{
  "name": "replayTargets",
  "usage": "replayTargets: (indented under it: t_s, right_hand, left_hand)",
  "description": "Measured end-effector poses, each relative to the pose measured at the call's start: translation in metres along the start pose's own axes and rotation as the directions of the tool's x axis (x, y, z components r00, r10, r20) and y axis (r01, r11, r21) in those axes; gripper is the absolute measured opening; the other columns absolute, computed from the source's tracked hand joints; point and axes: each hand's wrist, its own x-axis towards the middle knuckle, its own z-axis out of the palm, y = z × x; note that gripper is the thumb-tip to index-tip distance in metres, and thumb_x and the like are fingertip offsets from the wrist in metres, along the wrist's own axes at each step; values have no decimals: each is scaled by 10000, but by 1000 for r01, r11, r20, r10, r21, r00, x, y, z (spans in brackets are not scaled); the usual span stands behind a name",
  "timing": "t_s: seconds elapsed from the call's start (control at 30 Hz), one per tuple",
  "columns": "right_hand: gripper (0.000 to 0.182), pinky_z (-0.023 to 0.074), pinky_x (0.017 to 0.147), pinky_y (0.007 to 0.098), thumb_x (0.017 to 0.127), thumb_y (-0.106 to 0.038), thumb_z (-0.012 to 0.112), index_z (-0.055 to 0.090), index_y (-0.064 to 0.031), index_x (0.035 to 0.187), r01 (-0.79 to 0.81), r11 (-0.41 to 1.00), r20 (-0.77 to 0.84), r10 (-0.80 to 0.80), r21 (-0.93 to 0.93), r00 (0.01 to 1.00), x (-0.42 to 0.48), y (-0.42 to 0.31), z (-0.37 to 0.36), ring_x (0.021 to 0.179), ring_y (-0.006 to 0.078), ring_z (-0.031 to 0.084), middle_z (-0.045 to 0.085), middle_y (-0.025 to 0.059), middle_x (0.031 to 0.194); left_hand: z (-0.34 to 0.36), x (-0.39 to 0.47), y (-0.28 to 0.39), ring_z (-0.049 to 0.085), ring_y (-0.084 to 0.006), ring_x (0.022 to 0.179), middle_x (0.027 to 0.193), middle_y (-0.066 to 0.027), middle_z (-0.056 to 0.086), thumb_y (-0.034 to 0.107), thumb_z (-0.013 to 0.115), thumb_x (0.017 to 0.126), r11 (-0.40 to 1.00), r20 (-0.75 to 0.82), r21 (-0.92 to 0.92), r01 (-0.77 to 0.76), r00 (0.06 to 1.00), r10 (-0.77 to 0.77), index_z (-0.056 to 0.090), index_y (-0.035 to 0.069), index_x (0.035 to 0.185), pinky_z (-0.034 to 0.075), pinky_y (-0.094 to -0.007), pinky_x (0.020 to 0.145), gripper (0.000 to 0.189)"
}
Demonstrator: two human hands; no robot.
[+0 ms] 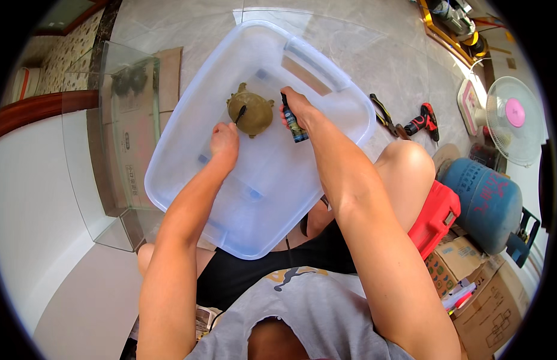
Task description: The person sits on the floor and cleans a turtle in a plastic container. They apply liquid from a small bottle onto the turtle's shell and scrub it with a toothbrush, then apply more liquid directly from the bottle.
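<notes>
A softshell turtle [256, 118], olive-brown, rests on the floor of a translucent plastic storage tub [170, 148]. My left hand [225, 143] grips a thin black brush [240, 114], whose head lies over the turtle's shell. Whether the bristles touch the shell is hard to tell. On the turtle's right, my right hand [295, 104] is wrapped around a small dark bottle [295, 128] with a black top and a printed label. That bottle is tilted and held apart from the turtle, inside the tub's outline.
Left of the tub stands a glass tank [85, 180] beside cardboard [170, 81]. Pliers [382, 112] and a red-black cordless drill [424, 121] lie on the tiled floor to the right. Further right are a fan [514, 114], a blue gas cylinder [481, 204], a red case [436, 216] and cardboard boxes [490, 315].
</notes>
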Motion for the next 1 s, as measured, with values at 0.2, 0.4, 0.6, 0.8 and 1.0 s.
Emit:
replayTargets:
  t_s: [0.2, 0.4, 0.6, 0.8, 1.0]
  right_hand:
    - [448, 447, 466, 390, 933, -470, 530, 561, -67, 741, 3, 998, 56, 1, -62, 998, 21, 4, 6, 456, 199, 513, 542, 61, 607]
    - [447, 429, 429, 377, 938, -467, 533, 548, -71, 731, -27, 999, 79, 29, -23, 996, 35, 10, 8, 453, 188, 506, 537, 53, 612]
    - [420, 440, 440, 371, 923, -426, 535, 561, -58, 722, -4, 998, 72, 8, -62, 997, 39, 14, 6, 464, 190, 512, 543, 63, 611]
    - [437, 461, 472, 388, 908, -404, 541, 571, -30, 683, 58, 993, 60, -52, -105, 997, 45, 17, 10, 466, 217, 520, 568, 91, 620]
    - [498, 495, 577, 414, 900, -447, 546, 622, 8, 712, 133, 956, -20, -143, -262, 990, 47, 16, 8, 521, 246, 586, 621, 129, 651]
  left_hand:
    - [-17, -10, 9, 726, -263, 793, 1104, -259, 577, 129, 687, 901, 980, -50, -151, 127, 989, -136, 551, -6, 1122, 612, -299, 626, 293]
    - [-3, -11, 7, 723, -259, 746, 1066, -248, 577, 105, 692, 888, 983, -90, -150, 107, 989, -121, 557, -1, 1094, 615, -296, 597, 268]
    - [-5, -9, 7, 743, -276, 821, 1121, -276, 581, 120, 698, 892, 983, -41, -163, 85, 995, -93, 556, 6, 1124, 631, -322, 643, 295]
    - [-9, -15, 5, 704, -244, 665, 1017, -246, 580, 91, 678, 883, 981, -142, -164, 101, 982, -125, 563, -14, 1067, 600, -301, 545, 241]
    - [-9, -16, 5, 703, -244, 688, 1015, -247, 589, 98, 672, 889, 983, -135, -151, 105, 983, -126, 567, -8, 1077, 600, -299, 551, 240]
